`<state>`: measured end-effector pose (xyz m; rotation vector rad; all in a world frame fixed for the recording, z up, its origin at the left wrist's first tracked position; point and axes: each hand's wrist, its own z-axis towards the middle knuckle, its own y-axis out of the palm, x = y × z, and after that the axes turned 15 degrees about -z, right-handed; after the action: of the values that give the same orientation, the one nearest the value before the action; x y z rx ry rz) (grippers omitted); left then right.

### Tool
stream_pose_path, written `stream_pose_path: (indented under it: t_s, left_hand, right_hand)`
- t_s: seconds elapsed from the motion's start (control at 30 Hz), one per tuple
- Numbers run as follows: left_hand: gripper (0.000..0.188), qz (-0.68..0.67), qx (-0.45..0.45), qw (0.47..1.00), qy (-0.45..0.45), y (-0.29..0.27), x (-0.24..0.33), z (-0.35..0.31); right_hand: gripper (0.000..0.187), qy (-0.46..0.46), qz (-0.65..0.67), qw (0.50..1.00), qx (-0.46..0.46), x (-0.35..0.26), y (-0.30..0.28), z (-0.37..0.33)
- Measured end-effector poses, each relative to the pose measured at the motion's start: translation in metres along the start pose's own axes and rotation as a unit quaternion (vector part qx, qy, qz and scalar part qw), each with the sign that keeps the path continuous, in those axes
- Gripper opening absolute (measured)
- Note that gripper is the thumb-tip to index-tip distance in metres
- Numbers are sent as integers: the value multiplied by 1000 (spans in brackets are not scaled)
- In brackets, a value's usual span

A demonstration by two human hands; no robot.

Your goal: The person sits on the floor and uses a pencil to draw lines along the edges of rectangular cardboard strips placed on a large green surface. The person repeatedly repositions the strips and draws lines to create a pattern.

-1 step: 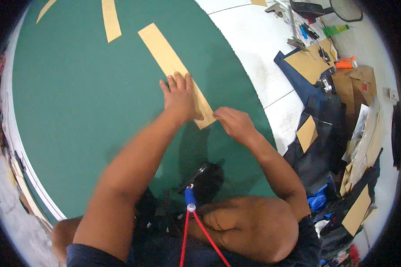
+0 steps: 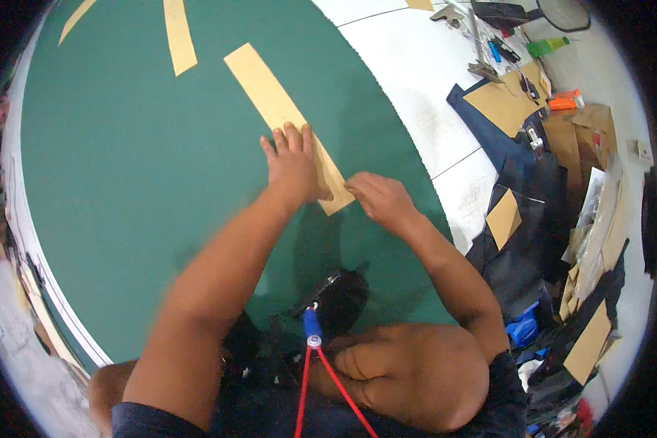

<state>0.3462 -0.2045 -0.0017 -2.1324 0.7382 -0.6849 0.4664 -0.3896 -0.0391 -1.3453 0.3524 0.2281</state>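
Observation:
A long tan card strip point(image 2: 264, 89) lies slantwise on green cloth point(image 2: 146, 160). Across the strip's nearer half rests my left hand point(image 2: 293, 166), flat with its fingers spread, pressing on the card and the cloth beside it. My right hand point(image 2: 384, 198) is closed in a pinch at the strip's right edge, close to its near end. Whatever sits between those fingertips is hidden or too small to name.
Two more tan strips point(image 2: 180, 40) point(image 2: 75, 22) lie at the far left of the cloth. White tiled floor point(image 2: 409, 80) borders it on the right. Beyond are dark fabric pieces point(image 2: 522, 233), card pieces point(image 2: 504, 219), a green bottle point(image 2: 547, 47) and an orange object point(image 2: 564, 101).
My right hand has slid slightly away from me along the strip's right edge. My left hand stays pressed on the strip. The whole view has shifted a little.

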Motion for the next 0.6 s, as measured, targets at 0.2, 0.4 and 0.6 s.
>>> stream_pose_path:
  t_s: [0.2,0.4,0.6]
  left_hand:
    - [147,-14,28,999,12,8,-8,1]
    - [148,4,25,1000,7,5,-4,2]
    - [137,-1,47,999,27,-1,-7,7]
  right_hand:
    - [15,25,-59,998,-14,19,30,89]
    - [21,3,-6,998,62,34,47,156]
    - [24,153,131,961,188,30,22,141]
